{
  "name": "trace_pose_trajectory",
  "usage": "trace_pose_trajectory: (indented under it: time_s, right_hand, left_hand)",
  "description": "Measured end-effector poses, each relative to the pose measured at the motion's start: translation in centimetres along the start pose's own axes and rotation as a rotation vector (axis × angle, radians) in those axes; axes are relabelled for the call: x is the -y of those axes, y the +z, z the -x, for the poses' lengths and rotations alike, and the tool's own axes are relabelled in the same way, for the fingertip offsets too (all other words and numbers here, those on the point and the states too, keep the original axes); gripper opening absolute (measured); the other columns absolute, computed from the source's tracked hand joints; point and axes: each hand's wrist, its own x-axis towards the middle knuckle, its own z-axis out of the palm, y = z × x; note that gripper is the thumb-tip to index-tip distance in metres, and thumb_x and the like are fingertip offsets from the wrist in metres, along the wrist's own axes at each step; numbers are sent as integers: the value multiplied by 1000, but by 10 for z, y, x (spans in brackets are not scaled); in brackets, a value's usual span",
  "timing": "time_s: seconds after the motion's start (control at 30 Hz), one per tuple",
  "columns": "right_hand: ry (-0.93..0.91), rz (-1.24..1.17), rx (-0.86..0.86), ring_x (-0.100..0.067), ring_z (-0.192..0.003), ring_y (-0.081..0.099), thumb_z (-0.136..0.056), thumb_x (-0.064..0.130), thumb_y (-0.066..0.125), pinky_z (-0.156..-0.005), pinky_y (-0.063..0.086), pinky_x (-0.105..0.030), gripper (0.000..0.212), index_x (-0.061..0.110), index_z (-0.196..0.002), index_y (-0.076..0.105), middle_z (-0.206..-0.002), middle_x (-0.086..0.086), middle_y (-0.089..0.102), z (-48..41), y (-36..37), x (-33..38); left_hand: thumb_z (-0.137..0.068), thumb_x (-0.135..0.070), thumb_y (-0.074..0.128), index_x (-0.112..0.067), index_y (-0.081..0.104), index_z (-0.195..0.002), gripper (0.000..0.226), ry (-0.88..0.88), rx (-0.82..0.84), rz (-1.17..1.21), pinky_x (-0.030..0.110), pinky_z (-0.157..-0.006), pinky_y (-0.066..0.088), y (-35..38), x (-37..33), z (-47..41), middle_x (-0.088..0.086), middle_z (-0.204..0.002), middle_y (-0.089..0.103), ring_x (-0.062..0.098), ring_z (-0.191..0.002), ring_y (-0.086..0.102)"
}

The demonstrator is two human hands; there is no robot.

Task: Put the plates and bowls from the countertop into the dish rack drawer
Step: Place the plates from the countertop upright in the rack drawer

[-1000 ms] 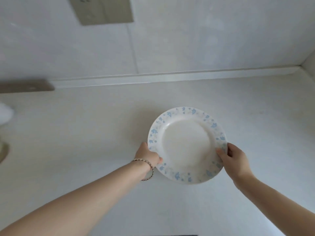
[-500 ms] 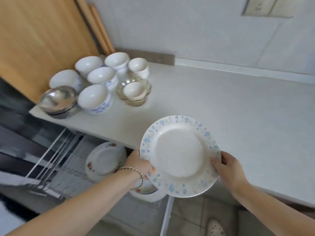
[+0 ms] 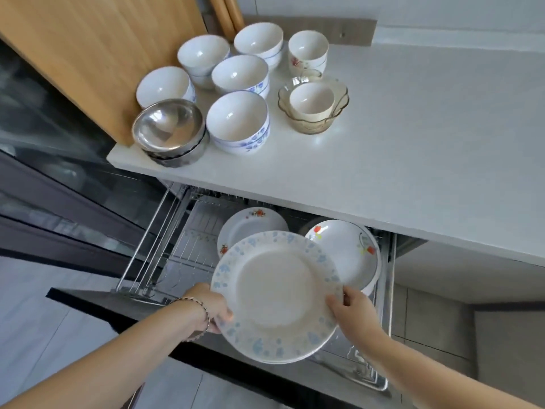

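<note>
The left hand [image 3: 213, 308] and the right hand [image 3: 352, 312] each grip an opposite rim of the blue-flowered plate [image 3: 277, 293]. A second ago the plate sat low over the tabletop [image 3: 413, 143]. Now it hangs above the open dish rack drawer [image 3: 177, 249], just in front of the red-flowered plates [image 3: 250, 224] already inside. The carry looks nearly done, and lowering the plate into the rack likely comes next. The bowls [image 3: 237, 119] still wait on the tabletop.

Home kitchen — countertop [image 3: 413, 160], dish rack drawer [image 3: 182, 231]
</note>
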Motion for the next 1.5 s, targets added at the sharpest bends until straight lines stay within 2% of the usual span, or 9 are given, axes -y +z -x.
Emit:
trace_pose_trajectory:
  time_s: [0.13,0.33,0.43,0.73,0.9,0.97,1.1,1.37,1.5]
  right_hand:
    - [29,-13,11,-19,-62,49,-87,11,53,-49,34,-23,12,4,-83,62,-64,-2,56,-32,44,4]
    - [166,-98,-37,-18,-64,50,-85,10,51,-50,38,-22,19,21,-70,56,-65,1,56,-75,107,8]
    - [235,-121,-74,-16,-64,53,-83,11,49,-49,38,-20,13,21,-82,57,-68,4,58,-99,137,11]
    - [343,-178,-376,-14,-52,31,-80,2,46,-46,26,-24,34,21,-54,35,-54,5,36,-169,193,24]
    - [409,-177,-536,-22,-63,41,-80,4,48,-56,33,-22,12,13,-75,54,-55,6,42,-187,199,13]
    - [426,-181,-591,-26,-70,45,-80,4,48,-60,35,-23,19,10,-90,63,-62,0,52,-191,203,11]
    - [501,-202,-662,-34,-102,57,-80,5,46,-84,46,-32,45,15,-122,60,-111,-14,66,-196,211,11]
    - [625,-280,-695,-35,-108,54,-83,8,53,-95,45,-38,32,9,-113,62,-119,-20,57,-198,231,5]
    - [595,-409,-732,-36,-103,57,-84,8,49,-92,45,-39,33,10,-116,58,-117,-21,59,-198,237,6]
  left_hand:
    - [-77,21,58,6,59,-113,39,-64,-57,-49,45,-82,54,-20,1,-44,22,-111,65,36,-103,62]
    - [-73,13,68,0,64,-106,36,-62,-143,-179,45,-83,57,-53,-2,-125,18,-110,68,34,-99,66]
    - [-71,9,71,-2,67,-103,34,-34,-152,-245,47,-83,57,-65,-8,-169,16,-101,71,31,-91,68]
    - [-72,-7,76,-2,62,-115,45,155,-97,-550,39,-94,53,-77,-55,-282,13,-116,68,27,-103,66]
    - [-74,-14,70,-5,67,-111,38,291,-60,-760,30,-92,52,-61,-71,-305,10,-113,70,25,-105,65]
    - [-74,-15,69,-4,67,-110,37,317,-50,-845,29,-88,53,-57,-73,-310,11,-112,70,26,-104,66]
    - [-74,-16,67,-3,66,-103,31,358,-78,-997,24,-73,47,-56,-76,-309,11,-106,70,26,-100,66]
    - [-75,-12,62,-4,65,-98,25,455,-122,-1216,25,-66,46,-57,-83,-309,9,-91,66,27,-85,63]
    - [-66,-42,62,-9,61,-107,52,447,-148,-1110,32,-78,52,-67,-90,-321,10,-101,63,30,-94,63]
